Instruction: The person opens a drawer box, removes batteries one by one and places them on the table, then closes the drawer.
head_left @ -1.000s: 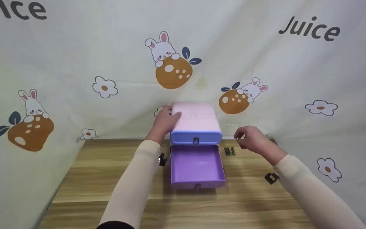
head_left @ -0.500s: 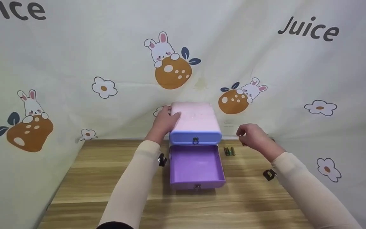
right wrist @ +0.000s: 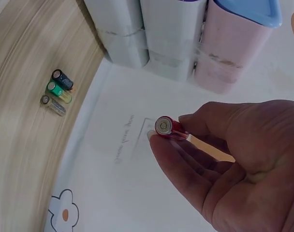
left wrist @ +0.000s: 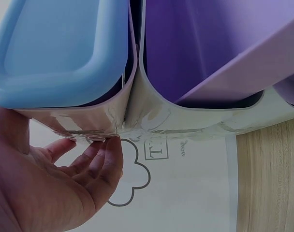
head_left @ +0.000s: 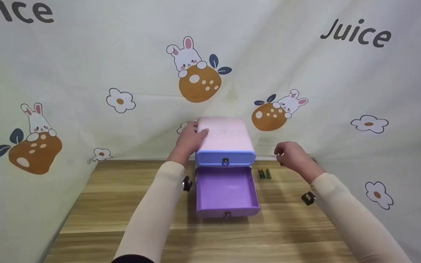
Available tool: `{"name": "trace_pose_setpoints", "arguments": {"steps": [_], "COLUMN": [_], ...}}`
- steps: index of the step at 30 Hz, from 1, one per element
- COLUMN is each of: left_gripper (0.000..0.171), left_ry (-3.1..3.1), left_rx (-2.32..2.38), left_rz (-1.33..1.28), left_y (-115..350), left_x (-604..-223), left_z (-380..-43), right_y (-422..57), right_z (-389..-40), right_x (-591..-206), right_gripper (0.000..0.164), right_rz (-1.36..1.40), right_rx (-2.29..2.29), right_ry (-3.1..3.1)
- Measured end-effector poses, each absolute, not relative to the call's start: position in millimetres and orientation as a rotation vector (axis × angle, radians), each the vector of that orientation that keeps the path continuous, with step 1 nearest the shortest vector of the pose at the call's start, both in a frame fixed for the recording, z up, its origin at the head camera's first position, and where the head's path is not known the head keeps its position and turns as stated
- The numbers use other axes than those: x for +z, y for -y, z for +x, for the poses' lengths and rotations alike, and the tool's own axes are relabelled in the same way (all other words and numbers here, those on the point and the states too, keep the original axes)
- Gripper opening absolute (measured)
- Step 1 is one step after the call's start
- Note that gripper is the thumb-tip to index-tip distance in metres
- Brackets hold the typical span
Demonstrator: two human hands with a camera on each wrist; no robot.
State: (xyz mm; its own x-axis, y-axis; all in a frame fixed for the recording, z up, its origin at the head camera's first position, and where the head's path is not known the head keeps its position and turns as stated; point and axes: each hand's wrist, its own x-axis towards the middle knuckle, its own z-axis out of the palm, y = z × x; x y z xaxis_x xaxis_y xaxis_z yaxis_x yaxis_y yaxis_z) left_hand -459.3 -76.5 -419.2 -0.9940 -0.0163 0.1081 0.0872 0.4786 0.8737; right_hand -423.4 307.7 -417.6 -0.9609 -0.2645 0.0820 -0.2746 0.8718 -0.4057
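Note:
In the right wrist view my right hand [right wrist: 243,159] pinches a small red battery [right wrist: 165,126] between thumb and fingertips, with its flat end facing the camera. In the head view that hand [head_left: 294,159] hovers to the right of a small drawer unit [head_left: 225,135]. My left hand [head_left: 190,138] rests against the unit's left side, thumb over the pink top. The left wrist view has its fingers [left wrist: 106,169] touching the pink side wall. Below the shut blue drawer [head_left: 210,159], a purple drawer [head_left: 227,188] is pulled out, its inside bare.
Three more batteries [head_left: 264,174] lie side by side on the wooden table [head_left: 133,219], right of the unit. A printed cloth [head_left: 152,120] hangs behind the table and at both sides. Clear tape [right wrist: 214,57] runs round the unit's back.
The right hand has shifted slightly to the right and up, a little farther from the drawer unit. The left hand and the drawers stay as they were.

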Motion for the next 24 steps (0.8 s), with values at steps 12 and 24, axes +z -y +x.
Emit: {"name": "trace_pose_setpoints", "arguments": {"steps": [12,24], "left_gripper": [0.066,0.065], "left_ry": [2.612,2.613], "left_rx": [-1.557,-1.559], "left_rz": [-0.057,-0.074], "left_y": [76,77], "left_x": [-420,-418], "left_z": [-460,-458], "right_y": [-317,-326], "right_z": [-434,-446], "right_x": [-425,-442], "right_gripper": [0.015,0.017], "right_rz": [0.399,0.337], "right_rx": [0.73,0.812], "right_ry": [3.009,3.013]}}
